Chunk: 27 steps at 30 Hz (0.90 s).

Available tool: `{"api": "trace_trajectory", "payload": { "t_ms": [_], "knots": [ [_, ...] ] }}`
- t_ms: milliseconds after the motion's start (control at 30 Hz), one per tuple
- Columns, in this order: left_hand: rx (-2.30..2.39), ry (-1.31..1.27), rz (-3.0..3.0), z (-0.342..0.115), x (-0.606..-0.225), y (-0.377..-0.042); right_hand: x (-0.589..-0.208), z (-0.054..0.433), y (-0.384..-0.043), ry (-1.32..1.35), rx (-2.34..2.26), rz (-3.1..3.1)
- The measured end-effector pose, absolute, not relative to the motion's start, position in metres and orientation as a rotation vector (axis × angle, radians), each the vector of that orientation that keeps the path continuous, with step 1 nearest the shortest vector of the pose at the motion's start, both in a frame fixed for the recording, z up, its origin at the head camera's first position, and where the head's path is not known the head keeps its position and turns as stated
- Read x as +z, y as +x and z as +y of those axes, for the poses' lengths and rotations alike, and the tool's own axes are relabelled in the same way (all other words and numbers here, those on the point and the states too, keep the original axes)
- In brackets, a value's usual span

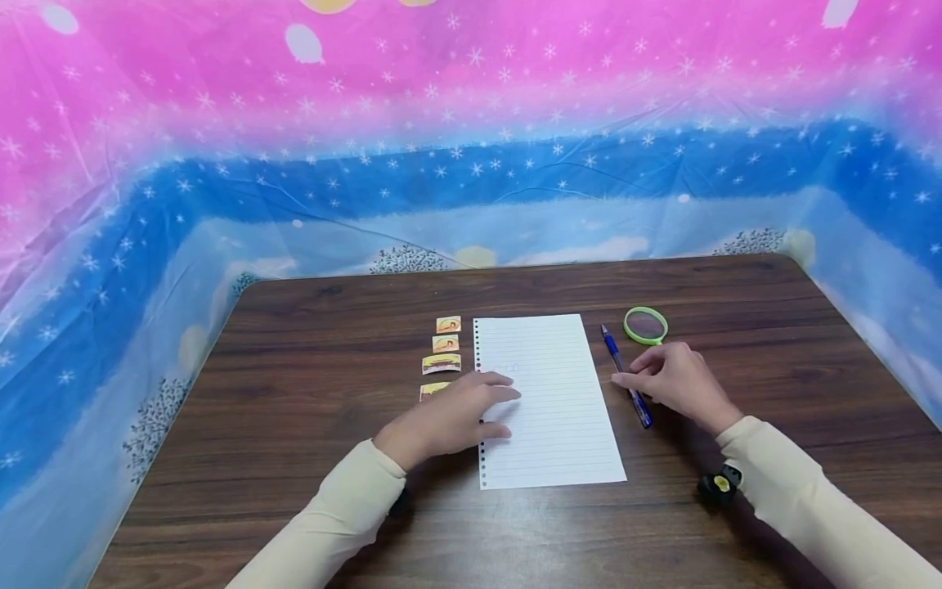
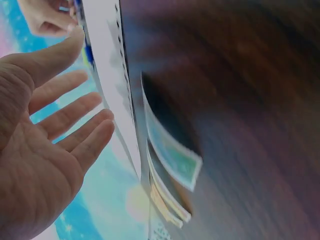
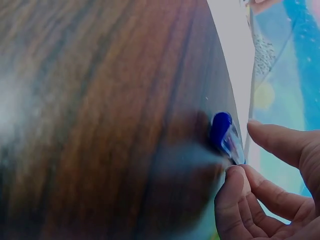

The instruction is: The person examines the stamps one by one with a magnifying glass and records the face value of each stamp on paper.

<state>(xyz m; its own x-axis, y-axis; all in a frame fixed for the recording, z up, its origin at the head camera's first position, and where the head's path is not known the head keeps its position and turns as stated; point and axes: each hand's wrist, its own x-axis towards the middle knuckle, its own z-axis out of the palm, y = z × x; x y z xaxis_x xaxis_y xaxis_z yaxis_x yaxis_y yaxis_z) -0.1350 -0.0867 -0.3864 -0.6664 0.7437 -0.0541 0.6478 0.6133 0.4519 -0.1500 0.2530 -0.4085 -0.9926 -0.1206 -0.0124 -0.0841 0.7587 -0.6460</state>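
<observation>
1. We see a dark brown, wood-grained desk with rounded far corners, its streaks running mostly from side to side; a pale sheen of light lies on its near part.
2. Round its far, left and right sides hangs a creased cloth backdrop, pink at the top, then deep blue, then pale blue, scattered with white snowflakes and printed with speckled trees low down.
3. Near the middle of the desk we find a ruled loose-leaf sheet, punched with holes down its left edge and bearing a faint mark in its upper left part.
4. Our left hand reaches over that punched edge, fingers spread and thumb apart, gripping nothing; we cannot tell whether the fingertips touch the paper.
5. The blue ballpoint pen lies on the desk just right of the sheet, slanted, its capped end towards us.
6. Our right hand is at the pen, fingers loosely bent, with a gap between thumb and forefinger; we cannot tell whether a fingertip touches the barrel.
7. Beyond that hand lies a green-rimmed magnifying glass, its lower end partly hidden behind the fingers.
8. Left of the sheet, four small printed cards run in a column, the nearest partly covered by our left hand; the left wrist view shows some bowed up off the wood.
</observation>
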Motion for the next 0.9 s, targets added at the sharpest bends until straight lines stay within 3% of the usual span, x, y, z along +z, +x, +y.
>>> {"api": "trace_trajectory", "payload": {
  "t_ms": [900],
  "knots": [
    [0.402,1.188,2.547,-0.065,-0.394,-0.128,-0.409,0.247,-0.153,-0.117,-1.058,2.919]
  ]
}}
